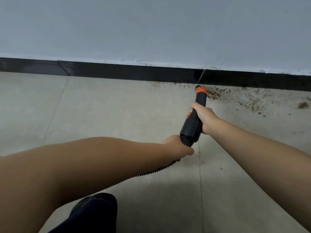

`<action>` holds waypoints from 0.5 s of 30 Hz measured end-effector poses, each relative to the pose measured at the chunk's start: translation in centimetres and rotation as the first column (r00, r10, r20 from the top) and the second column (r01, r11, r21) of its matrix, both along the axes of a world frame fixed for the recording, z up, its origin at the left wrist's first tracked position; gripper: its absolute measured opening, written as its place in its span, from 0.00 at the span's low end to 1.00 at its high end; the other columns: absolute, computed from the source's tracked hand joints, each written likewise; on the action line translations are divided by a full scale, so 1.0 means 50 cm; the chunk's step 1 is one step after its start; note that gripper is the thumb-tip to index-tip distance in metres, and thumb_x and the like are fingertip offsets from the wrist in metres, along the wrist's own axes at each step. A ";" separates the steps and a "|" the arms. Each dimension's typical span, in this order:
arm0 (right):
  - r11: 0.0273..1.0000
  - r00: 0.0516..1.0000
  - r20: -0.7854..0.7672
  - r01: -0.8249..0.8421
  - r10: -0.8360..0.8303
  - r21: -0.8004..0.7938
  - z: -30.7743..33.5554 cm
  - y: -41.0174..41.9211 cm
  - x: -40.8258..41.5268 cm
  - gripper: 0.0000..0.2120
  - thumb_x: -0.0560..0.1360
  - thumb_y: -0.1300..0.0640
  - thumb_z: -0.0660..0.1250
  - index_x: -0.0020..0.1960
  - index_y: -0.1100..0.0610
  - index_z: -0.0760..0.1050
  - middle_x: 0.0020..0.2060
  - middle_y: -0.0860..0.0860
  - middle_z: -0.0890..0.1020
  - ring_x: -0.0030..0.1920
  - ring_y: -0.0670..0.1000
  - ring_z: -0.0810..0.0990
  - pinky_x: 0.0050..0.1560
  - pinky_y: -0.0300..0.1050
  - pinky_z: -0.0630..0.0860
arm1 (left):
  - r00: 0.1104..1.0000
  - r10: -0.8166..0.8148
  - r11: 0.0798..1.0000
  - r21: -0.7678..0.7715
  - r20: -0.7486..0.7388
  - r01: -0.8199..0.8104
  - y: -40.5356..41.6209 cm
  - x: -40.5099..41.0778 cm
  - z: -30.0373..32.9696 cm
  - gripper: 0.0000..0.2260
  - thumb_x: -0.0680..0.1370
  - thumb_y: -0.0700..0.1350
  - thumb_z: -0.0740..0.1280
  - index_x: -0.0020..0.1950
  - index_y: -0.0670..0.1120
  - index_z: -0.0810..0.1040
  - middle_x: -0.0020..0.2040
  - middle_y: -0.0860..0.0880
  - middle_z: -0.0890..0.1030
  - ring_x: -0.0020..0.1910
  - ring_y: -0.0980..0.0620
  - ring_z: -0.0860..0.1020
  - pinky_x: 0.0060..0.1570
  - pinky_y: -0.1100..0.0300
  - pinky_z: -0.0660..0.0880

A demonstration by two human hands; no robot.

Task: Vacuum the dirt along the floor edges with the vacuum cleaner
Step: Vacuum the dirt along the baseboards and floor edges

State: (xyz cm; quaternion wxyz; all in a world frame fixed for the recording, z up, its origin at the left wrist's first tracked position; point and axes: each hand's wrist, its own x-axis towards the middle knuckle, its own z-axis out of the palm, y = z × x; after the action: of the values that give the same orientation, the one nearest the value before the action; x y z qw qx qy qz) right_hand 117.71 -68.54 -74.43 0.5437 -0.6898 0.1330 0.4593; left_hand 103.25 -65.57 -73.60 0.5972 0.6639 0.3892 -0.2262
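- One grey wall [151, 26] fills the upper part of the view, well beyond both hands.
- One pale tiled floor [104, 111] spreads under the arms; two grout lines cross it, one running away to the left of the grips, one passing just under the lower grip.
- One black skirting strip [134, 72] runs along the foot of the wall, ahead of the nozzle tip; three lengths of it show, parted by two joints.
- Two bare forearms reach forward, and one dark-clothed knee [96, 214] sits below the left arm, near the bottom edge.
- One black vacuum nozzle [191, 126] points away from the person toward the skirting, held in two places.
- One right hand [206, 119] wraps its fingers round the narrow upper part of the nozzle, thumb over the top, closed firmly on it.
- One left hand [176, 146] grips the ribbed hose [186, 142] just behind the nozzle body, below and left of the right hand; its fingers are hidden behind the hose, but the hand is closed around it.
- The hose trails back under the left wrist as a thin coiled line.
- One orange collar [201, 90] caps the nozzle tip, beyond the upper grip, touching or nearly touching the floor at the skirting.
- One band of brown dirt [235, 95] lies along the floor edge, mostly right of the tip, with a thinner scatter to its left.
- One separate brown clump [303, 105] lies far to the right.
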 end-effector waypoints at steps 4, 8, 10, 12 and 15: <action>0.999 0.999 -0.003 -0.037 0.037 0.011 -0.008 0.022 -0.018 0.07 0.72 0.60 0.66 0.48 0.58 0.69 0.28 0.52 0.77 0.25 0.50 0.79 0.35 0.45 0.78 | 0.999 0.027 1.000 0.000 -0.018 -0.027 0.012 -0.019 -0.011 0.06 0.72 0.42 0.68 0.44 0.45 0.72 0.37 0.47 0.74 0.35 0.48 0.73 0.38 0.57 0.74; 0.993 0.993 -0.022 -0.113 0.114 0.025 -0.020 0.047 -0.059 0.07 0.73 0.60 0.66 0.49 0.58 0.70 0.26 0.52 0.77 0.27 0.51 0.78 0.38 0.47 0.79 | 0.996 0.078 0.997 -0.010 -0.034 -0.079 0.017 -0.060 -0.022 0.06 0.72 0.41 0.68 0.44 0.46 0.72 0.37 0.47 0.73 0.35 0.47 0.73 0.39 0.56 0.74; 0.989 0.990 -0.022 -0.140 0.141 0.042 -0.020 0.064 -0.078 0.07 0.73 0.61 0.66 0.48 0.58 0.69 0.27 0.52 0.77 0.25 0.51 0.78 0.36 0.45 0.78 | 0.994 0.106 0.994 0.003 -0.037 -0.106 0.024 -0.079 -0.025 0.06 0.72 0.41 0.68 0.44 0.47 0.72 0.36 0.47 0.73 0.35 0.47 0.73 0.39 0.56 0.75; 0.985 0.986 -0.031 -0.162 0.164 0.059 -0.018 0.085 -0.093 0.06 0.73 0.61 0.66 0.48 0.58 0.69 0.27 0.53 0.76 0.24 0.51 0.78 0.34 0.45 0.78 | 0.990 0.134 0.991 0.013 -0.038 -0.134 0.034 -0.094 -0.025 0.06 0.72 0.41 0.68 0.43 0.48 0.71 0.35 0.47 0.73 0.33 0.48 0.73 0.38 0.57 0.75; 0.975 0.977 -0.036 -0.209 0.212 0.070 -0.014 0.120 -0.114 0.06 0.74 0.61 0.66 0.47 0.59 0.69 0.30 0.54 0.76 0.26 0.51 0.78 0.35 0.45 0.78 | 0.982 0.186 0.982 0.040 -0.041 -0.184 0.056 -0.116 -0.023 0.06 0.71 0.41 0.68 0.43 0.47 0.71 0.34 0.48 0.73 0.33 0.50 0.73 0.36 0.58 0.75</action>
State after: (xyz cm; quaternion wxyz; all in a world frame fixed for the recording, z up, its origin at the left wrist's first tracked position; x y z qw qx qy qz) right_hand 111.99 -62.52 -75.12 0.5112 -0.6718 0.0556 0.5332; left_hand 97.47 -62.79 -74.75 0.5946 0.6304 0.4664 -0.1774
